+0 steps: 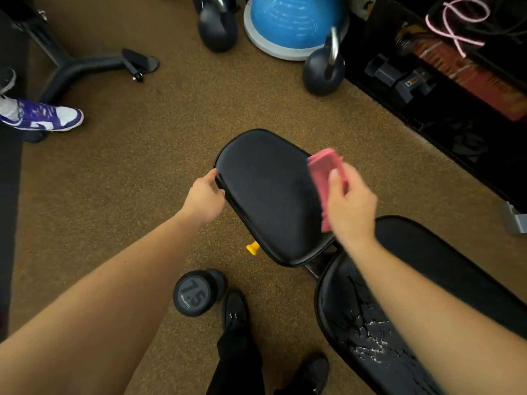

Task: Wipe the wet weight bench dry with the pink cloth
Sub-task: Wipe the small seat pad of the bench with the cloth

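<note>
Right hand grips pink cloth on bench seat — left hand clasps seat edge.

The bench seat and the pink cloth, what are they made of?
The bench seat looks like padded black vinyl or leather: smooth, with a soft sheen and a piped edge. The back pad seems the same, but its coating is cracked and flaking. The pink cloth in the right hand looks like soft, matte fabric, folded; perhaps microfibre, though blur hides the weave.
</note>
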The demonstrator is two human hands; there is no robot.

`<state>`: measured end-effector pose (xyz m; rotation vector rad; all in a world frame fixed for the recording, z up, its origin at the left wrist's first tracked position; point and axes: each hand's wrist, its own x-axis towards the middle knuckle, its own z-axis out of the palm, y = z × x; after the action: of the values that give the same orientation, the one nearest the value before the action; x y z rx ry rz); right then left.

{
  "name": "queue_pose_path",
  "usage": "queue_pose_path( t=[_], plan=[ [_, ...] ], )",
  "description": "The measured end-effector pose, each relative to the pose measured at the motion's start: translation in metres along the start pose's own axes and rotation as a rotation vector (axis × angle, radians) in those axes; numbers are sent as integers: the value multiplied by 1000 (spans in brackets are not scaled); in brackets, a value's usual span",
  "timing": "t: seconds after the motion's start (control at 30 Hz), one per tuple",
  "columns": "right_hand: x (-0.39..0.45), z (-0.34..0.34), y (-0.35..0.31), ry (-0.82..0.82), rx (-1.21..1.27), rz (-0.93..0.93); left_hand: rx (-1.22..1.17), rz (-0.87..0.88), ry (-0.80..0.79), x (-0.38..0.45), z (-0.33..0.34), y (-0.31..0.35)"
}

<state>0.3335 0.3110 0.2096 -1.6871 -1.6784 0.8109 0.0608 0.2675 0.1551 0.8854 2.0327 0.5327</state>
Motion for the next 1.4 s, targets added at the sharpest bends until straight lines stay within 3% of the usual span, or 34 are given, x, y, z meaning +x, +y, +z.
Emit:
queue_pose_path(
  t=[0.1, 0.23, 0.3, 0.47, 0.8, 0.9, 0.97, 1.2, 1.4],
  plan=[
    [38, -7, 19, 39, -170, 7, -34, -8, 13, 12, -4, -2],
    [44, 20, 62, -309, -577, 6, -161, -70, 18, 21, -9, 6],
    [41, 38, 76, -337, -697, 18, -232, -71, 7, 26, -10, 10],
    [72, 63, 61, -313, -710, -39, -363, -195, -47, 46, -27, 15],
    [150, 138, -4, -633, -654, -260, -547, -200, -236, 67, -43, -3],
    [157, 162, -25, -699, -686, -411, -547, -200, -268, 72, -46, -10],
    [146, 180, -41, -764, -723, -609, -502, -196, -263, 76, -50, -14],
    [84, 190, -46, -946, -639, -1168, -413, -237, -61, 82, -72, -16],
    [44, 152, -14, -1085, -619, -1330, -386, -225, -46, 66, -64, 1]
  ],
)
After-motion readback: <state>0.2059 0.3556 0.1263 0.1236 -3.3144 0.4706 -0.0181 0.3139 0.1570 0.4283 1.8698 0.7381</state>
